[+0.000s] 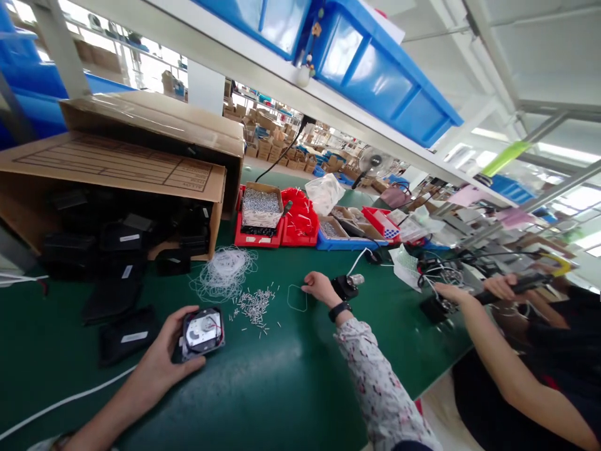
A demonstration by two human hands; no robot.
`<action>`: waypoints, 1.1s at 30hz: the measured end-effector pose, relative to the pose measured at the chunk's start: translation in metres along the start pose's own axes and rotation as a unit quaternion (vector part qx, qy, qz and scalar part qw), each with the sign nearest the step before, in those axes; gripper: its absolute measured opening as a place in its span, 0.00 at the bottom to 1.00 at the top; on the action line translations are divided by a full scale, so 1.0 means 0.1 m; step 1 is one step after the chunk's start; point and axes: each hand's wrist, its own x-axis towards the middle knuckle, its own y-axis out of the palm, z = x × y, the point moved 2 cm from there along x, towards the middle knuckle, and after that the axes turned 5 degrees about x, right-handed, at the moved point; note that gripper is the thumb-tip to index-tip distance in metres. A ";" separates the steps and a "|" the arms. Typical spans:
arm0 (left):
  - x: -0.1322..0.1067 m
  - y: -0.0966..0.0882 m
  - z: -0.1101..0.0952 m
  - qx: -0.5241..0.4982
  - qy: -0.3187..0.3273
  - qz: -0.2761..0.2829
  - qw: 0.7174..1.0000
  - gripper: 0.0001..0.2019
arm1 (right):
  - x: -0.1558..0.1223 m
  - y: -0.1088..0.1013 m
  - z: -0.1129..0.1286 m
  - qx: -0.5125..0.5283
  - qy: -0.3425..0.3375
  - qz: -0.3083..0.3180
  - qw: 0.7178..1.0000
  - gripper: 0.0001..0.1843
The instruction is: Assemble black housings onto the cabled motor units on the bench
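My left hand [162, 357] grips a small black housing [201, 333] by its left side, low over the green mat. The housing's open face is up and shows a white disc and red wires. My right hand [319, 288], in a floral sleeve with a black wristwatch, rests on the mat further out. Its fingers are curled together, and whatever they pinch is too small to make out. It sits beside a thin white wire loop [297, 298] and to the right of a scatter of small silver screws [254, 305]. A black tool [346, 286] lies just behind the wrist.
An open cardboard box [117, 169] of black housings stands at the back left, with more housings [126, 335] on the mat. Red and blue trays [300, 228] of parts line the back. A coil of white ties [225, 269] lies nearby. A co-worker's arms [493, 351] work at the right.
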 end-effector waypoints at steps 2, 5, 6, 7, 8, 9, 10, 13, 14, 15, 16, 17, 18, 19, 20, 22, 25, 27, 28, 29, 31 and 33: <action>0.01 0.05 -0.02 -0.002 0.007 0.016 1.000 0.38 | 0.04 0.10 0.04 -0.018 -0.010 0.024 1.000 0.07; -0.01 0.09 -0.06 -0.001 0.031 0.026 0.999 0.36 | 0.02 0.17 0.14 -0.037 -0.043 0.038 0.998 0.07; -0.03 0.10 -0.08 -0.002 0.038 0.029 0.999 0.36 | 0.00 0.17 0.19 -0.040 -0.058 0.039 0.997 0.08; -0.05 0.10 -0.10 -0.004 0.044 0.033 0.998 0.36 | -0.03 0.16 0.24 -0.040 -0.073 0.038 0.996 0.08; -0.07 0.10 -0.12 -0.005 0.048 0.038 0.998 0.36 | -0.04 0.13 0.29 -0.039 -0.088 0.038 0.995 0.08; -0.08 0.09 -0.14 -0.008 0.050 0.042 0.998 0.36 | -0.06 0.08 0.36 -0.035 -0.101 0.039 0.993 0.07; -0.09 0.08 -0.16 -0.010 0.051 0.044 0.998 0.36 | -0.08 0.01 0.44 -0.031 -0.113 0.039 0.992 0.06; -0.09 0.06 -0.21 -0.014 0.046 0.044 0.998 0.37 | -0.16 -0.28 0.81 -0.001 -0.156 0.057 0.986 0.05; -0.09 0.05 -0.22 -0.016 0.043 0.043 0.998 0.38 | -0.21 -0.38 0.98 0.028 -0.177 0.076 0.981 0.05; -0.09 0.05 -0.23 -0.021 0.041 0.043 0.998 0.38 | -0.28 -0.49 1.16 0.056 -0.194 0.088 0.975 0.06; -0.09 0.04 -0.24 -0.027 0.039 0.044 0.998 0.38 | -0.36 -0.58 1.34 0.080 -0.206 0.095 0.971 0.06; -0.09 0.04 -0.25 -0.034 0.039 0.045 0.998 0.38 | -0.45 -0.65 1.53 0.102 -0.216 0.102 0.966 0.07; -0.08 0.04 -0.25 -0.040 0.039 0.045 0.997 0.39 | -0.55 -0.69 1.71 0.121 -0.228 0.116 0.959 0.08; -0.08 0.04 -0.25 -0.041 0.041 0.042 0.997 0.39 | -0.66 -0.69 1.88 0.139 -0.237 0.134 0.952 0.08; -0.07 0.04 -0.25 -0.038 0.044 0.037 0.998 0.39 | -0.77 -0.65 2.03 0.155 -0.244 0.159 0.944 0.08; -0.06 0.03 -0.23 -0.024 0.056 0.022 0.998 0.38 | -0.98 -0.47 2.26 0.174 -0.253 0.221 0.926 0.07; -0.05 0.03 -0.21 -0.004 0.079 0.018 0.997 0.38 | -1.19 -0.05 2.42 0.157 -0.261 0.299 0.904 0.06; -0.04 0.03 -0.19 0.003 0.093 0.021 0.995 0.38 | -1.22 0.21 2.43 0.137 -0.263 0.318 0.901 0.07; -0.04 0.03 -0.19 0.008 0.097 0.017 0.995 0.38 | -1.21 0.30 2.42 0.132 -0.262 0.316 0.902 0.07; -0.04 0.03 -0.18 0.015 0.098 0.010 0.995 0.38 | -1.18 0.36 2.41 0.131 -0.259 0.310 0.905 0.08; -0.04 0.03 -0.16 0.030 0.093 0.001 0.995 0.38 | -1.09 0.40 2.37 0.144 -0.247 0.293 0.912 0.08; -0.03 0.03 -0.15 0.039 0.087 -0.003 0.995 0.39 | -1.00 0.37 2.33 0.168 -0.227 0.286 0.916 0.08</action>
